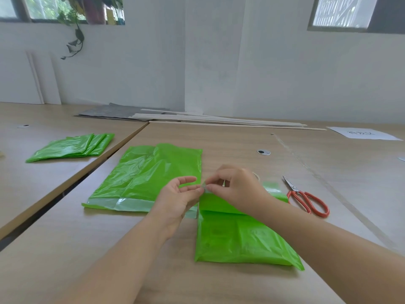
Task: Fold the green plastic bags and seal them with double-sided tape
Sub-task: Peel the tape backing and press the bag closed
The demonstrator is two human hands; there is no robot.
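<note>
A folded green plastic bag (pixel 243 240) lies on the wooden table in front of me, its top flap turned over. Above that flap my left hand (pixel 177 198) and my right hand (pixel 236 189) meet at a small piece of pale tape (pixel 204 185). Both pinch it between fingertips, just over the flap's left corner. A wider stack of green bags (pixel 149 172) lies flat to the left, with a pale strip along its near edge. A tape roll (pixel 256 176) peeks out behind my right hand, mostly hidden.
Red-handled scissors (pixel 306 198) lie to the right of the bag. A pile of folded green bags (pixel 72 148) sits on the neighbouring table at the left. Long wooden slats (pixel 219 120) and a grey sheet lie at the back; a white paper (pixel 363 133) far right.
</note>
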